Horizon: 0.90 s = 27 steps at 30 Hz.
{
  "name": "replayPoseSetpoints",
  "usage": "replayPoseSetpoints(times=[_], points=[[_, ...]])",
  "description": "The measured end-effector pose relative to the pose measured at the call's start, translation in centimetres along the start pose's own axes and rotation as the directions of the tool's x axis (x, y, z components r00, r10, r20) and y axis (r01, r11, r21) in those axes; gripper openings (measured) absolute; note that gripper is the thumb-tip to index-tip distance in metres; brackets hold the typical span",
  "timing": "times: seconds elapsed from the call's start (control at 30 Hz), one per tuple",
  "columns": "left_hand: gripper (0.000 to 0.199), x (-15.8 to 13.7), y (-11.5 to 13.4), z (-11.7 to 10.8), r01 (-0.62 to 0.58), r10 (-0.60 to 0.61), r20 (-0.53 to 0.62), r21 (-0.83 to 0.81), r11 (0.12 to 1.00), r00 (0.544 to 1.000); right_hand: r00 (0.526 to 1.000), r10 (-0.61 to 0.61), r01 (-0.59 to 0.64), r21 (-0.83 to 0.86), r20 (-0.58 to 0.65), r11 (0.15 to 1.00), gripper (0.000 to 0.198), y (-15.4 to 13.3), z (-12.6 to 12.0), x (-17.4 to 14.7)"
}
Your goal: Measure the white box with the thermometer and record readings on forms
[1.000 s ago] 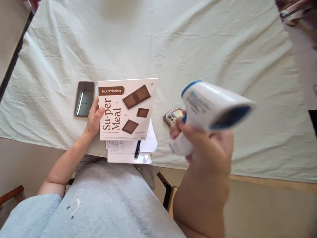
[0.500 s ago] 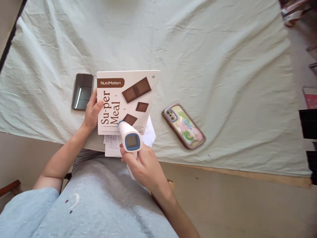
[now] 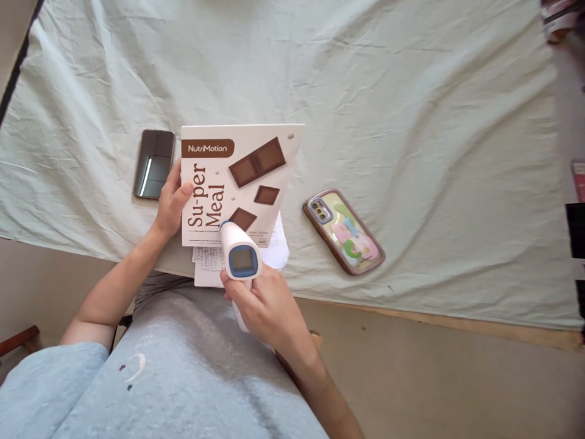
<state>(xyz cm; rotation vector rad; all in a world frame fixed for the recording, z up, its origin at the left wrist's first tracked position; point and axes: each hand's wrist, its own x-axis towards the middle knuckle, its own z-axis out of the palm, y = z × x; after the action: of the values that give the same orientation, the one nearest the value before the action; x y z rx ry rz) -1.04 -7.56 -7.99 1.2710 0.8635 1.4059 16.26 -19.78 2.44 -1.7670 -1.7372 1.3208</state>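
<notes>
My left hand (image 3: 172, 204) grips the left edge of a white box (image 3: 274, 137) printed "NutriMotion Su-per Meal" with pictures of chocolate pieces. Its thumb lies on the front face, and its other fingers are partly hidden behind. In my right hand (image 3: 265, 305) is a white infrared thermometer (image 3: 242, 250) with a blue-rimmed grey screen facing me. The thermometer's blue front end overlaps the lower part of the box; whether they touch I cannot tell. Papers (image 3: 208, 277), some with writing, stick out below the box.
A dark-screened phone (image 3: 154, 164) lies left of the box, beside my left fingers. To the right, a second phone (image 3: 345, 231) lies face down in a colourful case. Both rest on a wrinkled pale green cloth (image 3: 411, 122) covering the table, whose front edge runs near my body.
The view has shifted slightly, so the table items sit a little differently in the picture. Both hands keep their holds on the box and the thermometer.
</notes>
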Motion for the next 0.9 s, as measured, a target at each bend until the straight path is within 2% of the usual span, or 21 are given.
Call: replayPoseSetpoints(times=[0.27, 0.8, 0.9], points=[[0.068, 0.02, -0.11, -0.25, 0.017, -0.017, -0.002, 0.031, 0.999, 1.0, 1.0, -0.007, 0.009, 0.063, -0.023, 0.998, 0.021, 0.31, 0.34, -0.1], [0.065, 0.02, -0.27, -0.18, -0.004, 0.004, -0.012, 0.014, 1.0, 1.0, 0.999, -0.008, 0.009, 0.019, -0.033, 1.0, 0.019, 0.13, 0.24, -0.07], [0.066, 0.02, -0.39, -0.29, 0.007, -0.007, -0.019, 0.015, 1.0, 1.0, 0.998, -0.043, 0.046, 0.096, -0.035, 0.994, 0.019, 0.55, -0.13, -0.5]])
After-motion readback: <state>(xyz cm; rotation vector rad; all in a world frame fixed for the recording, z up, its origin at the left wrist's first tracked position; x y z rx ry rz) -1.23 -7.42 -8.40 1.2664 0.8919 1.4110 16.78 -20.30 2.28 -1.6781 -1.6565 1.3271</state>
